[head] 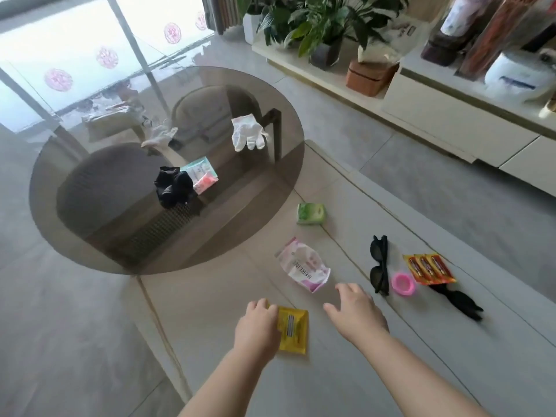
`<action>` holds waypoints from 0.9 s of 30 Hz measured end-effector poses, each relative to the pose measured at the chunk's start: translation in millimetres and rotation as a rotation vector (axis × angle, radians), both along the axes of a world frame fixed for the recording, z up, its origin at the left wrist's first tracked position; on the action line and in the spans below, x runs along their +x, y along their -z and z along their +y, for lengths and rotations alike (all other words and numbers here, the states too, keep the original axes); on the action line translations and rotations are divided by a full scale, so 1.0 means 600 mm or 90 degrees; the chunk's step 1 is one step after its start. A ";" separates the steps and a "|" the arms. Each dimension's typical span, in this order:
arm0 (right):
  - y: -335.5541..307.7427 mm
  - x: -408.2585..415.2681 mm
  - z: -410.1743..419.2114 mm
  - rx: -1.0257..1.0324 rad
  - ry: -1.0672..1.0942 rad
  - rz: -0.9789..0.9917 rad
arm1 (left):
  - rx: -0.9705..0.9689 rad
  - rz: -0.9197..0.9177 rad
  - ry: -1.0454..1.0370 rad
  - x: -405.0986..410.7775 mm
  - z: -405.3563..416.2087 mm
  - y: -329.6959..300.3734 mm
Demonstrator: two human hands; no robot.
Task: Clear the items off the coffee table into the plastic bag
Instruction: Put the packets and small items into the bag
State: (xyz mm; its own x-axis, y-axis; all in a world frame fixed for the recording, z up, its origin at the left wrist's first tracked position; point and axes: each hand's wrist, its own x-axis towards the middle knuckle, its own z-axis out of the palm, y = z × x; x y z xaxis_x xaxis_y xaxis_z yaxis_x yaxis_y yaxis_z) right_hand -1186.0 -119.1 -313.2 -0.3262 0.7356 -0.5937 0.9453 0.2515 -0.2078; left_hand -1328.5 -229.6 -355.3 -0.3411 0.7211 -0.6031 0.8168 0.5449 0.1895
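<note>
Grabbing the yellow packet first, no plastic bag anywhere in view

Our left hand [258, 325] curls over the yellow packet [293, 331] at the coffee table's [346, 371] near edge, probably because it's closest. Our right hand [355, 311] hovers with fingers spread, holding nothing, just short of the pink wipes pack [304, 266]. The sunglasses [379, 266] and white glove [247, 132] lie farther off.

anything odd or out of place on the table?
No damage or spills. Items lie scattered: a white glove rests near the glass top's far edge, black cloth sits bunched up, sunglasses lie folded. No plastic bag visible.
</note>
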 end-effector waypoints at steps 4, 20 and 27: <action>0.057 -0.044 0.039 0.034 0.011 0.007 | -0.007 0.035 0.080 -0.012 0.030 0.050; 0.135 -0.105 0.066 0.017 0.188 0.037 | -0.033 0.052 0.076 -0.032 0.045 0.093; 0.081 -0.068 0.035 -0.044 0.247 0.144 | -0.044 -0.080 -0.243 -0.037 0.001 0.036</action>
